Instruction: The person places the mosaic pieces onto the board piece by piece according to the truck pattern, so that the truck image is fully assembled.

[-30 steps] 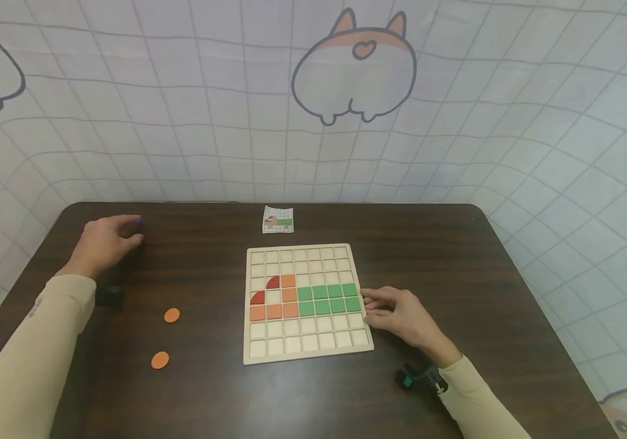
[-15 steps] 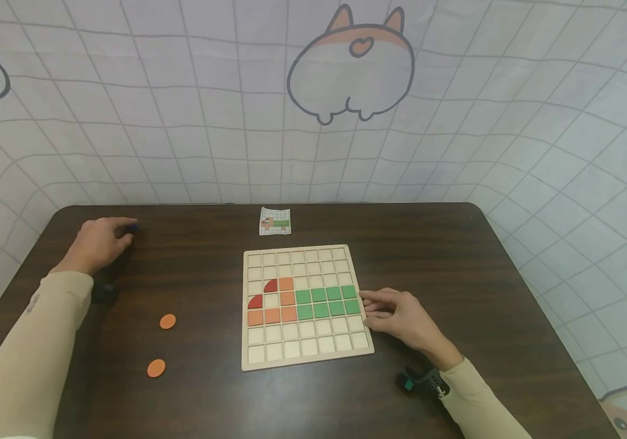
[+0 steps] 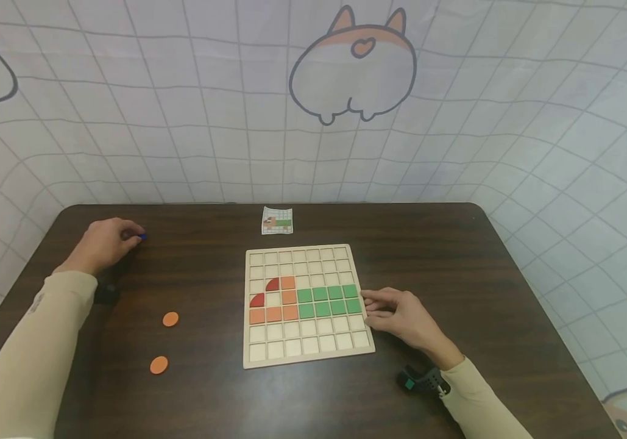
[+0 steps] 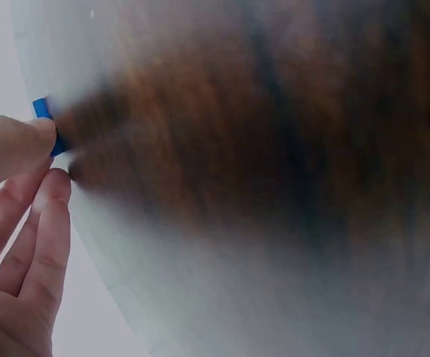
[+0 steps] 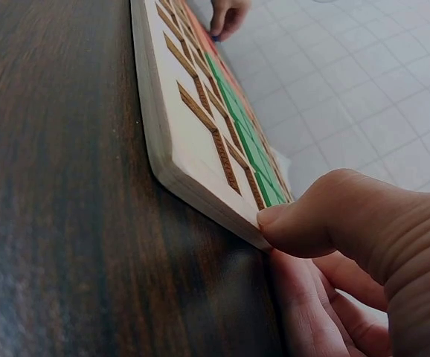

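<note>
Near the table's far left corner, my left hand (image 3: 106, 244) pinches a small blue piece (image 3: 142, 236) between thumb and fingers. The left wrist view shows the blue piece (image 4: 50, 126) partly covered by the thumb. A square wooden grid board (image 3: 313, 360) lies mid-table, bearing green square tiles (image 3: 328, 301), orange square tiles (image 3: 273, 314) and two red quarter-circle tiles (image 3: 256, 300). My right hand (image 3: 401, 314) holds the board's right edge. In the right wrist view, its thumb (image 5: 304, 223) touches the rim of the board (image 5: 200, 190), with the fingers against the side.
Two orange discs (image 3: 170, 319) lie on the dark wooden table (image 3: 428, 244) left of the board. Behind the board is a small paper card (image 3: 277, 221) with a printed grid pattern. A white checked cloth (image 3: 225, 122) surrounds the table's back and sides.
My left hand has shifted slightly and its fingers have closed together on the blue piece. My right hand stays at the board's edge, and the tiles keep their places.
</note>
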The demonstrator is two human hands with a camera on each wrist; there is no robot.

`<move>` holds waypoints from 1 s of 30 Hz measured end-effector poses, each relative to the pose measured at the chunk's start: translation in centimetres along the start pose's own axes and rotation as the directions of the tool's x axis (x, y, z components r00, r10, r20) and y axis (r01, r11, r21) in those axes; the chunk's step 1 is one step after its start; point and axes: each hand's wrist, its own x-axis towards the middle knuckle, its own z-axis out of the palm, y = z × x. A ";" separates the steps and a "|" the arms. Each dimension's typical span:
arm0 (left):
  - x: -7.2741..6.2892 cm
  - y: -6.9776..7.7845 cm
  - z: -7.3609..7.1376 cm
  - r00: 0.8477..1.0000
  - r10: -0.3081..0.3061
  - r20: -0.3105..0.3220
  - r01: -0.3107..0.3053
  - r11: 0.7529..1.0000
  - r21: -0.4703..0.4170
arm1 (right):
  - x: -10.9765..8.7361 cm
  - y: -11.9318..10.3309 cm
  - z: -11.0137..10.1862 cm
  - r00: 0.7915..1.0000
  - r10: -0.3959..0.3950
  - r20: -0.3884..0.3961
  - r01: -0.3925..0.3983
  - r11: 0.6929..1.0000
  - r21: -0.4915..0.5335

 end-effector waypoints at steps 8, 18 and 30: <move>-0.3 0.6 -0.2 0.999 -0.005 0.037 0.005 1.000 -0.006 | -0.1 -0.2 -0.1 1.000 0.001 0.006 -0.001 1.000 0.012; -0.4 0.7 0.0 0.999 -0.031 0.020 0.031 1.000 -0.006 | -0.1 -0.3 0.0 1.000 -0.002 0.009 0.002 1.000 0.018; -1.4 2.8 0.1 1.000 0.013 0.014 -0.012 0.998 -0.062 | -0.1 -0.1 -0.1 1.000 -0.018 0.012 0.018 1.000 0.006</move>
